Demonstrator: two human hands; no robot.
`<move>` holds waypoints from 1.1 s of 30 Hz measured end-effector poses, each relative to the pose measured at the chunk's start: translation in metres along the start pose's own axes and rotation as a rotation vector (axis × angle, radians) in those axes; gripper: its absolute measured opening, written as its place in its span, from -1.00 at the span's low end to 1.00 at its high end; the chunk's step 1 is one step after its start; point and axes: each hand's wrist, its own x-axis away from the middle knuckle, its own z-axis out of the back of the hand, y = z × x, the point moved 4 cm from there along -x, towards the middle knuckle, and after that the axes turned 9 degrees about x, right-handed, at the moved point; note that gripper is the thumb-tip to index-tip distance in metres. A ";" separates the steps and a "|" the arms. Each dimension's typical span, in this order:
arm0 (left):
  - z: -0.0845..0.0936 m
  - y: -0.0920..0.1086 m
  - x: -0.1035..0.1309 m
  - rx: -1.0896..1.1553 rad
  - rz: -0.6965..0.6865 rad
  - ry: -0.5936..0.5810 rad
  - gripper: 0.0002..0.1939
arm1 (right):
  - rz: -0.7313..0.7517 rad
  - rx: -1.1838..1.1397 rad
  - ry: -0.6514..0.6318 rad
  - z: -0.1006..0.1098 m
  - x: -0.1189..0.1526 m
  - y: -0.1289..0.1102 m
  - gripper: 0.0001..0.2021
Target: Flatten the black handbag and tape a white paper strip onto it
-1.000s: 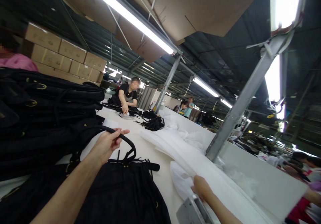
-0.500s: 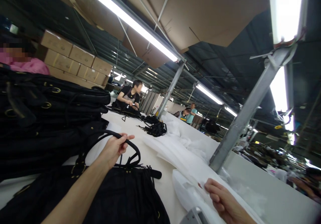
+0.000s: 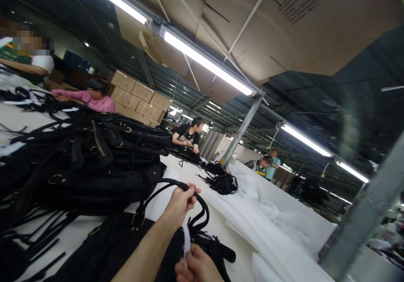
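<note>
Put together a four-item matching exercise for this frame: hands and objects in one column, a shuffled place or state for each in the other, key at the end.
Column 1
1. left hand
2. right hand
3. cardboard boxes
4. white sheeting

Column 2
A. stacked in the background
B. holding a narrow white strip
C. spread out to the right of the near black bag
D. gripping a curved black bag handle

Right pairs: 1-D; 2-B; 3-A; 4-C
</note>
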 end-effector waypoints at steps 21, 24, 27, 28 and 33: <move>0.005 -0.010 -0.006 0.126 0.012 0.061 -0.81 | 0.536 0.522 0.182 -0.024 0.003 -0.115 -0.45; 0.002 -0.006 -0.002 0.148 0.012 0.055 -0.90 | 0.507 0.444 -0.006 -0.028 0.011 -0.129 -0.51; 0.000 -0.004 0.001 0.158 0.013 0.051 -0.91 | 0.477 0.422 -0.083 -0.027 0.014 -0.139 -0.52; -0.001 -0.004 0.001 0.156 0.017 0.043 -0.92 | 0.491 0.458 -0.063 -0.024 0.012 -0.143 -0.53; 0.000 -0.009 -0.002 0.114 0.010 -0.002 -0.88 | 0.829 0.769 0.272 -0.010 0.002 -0.163 -0.59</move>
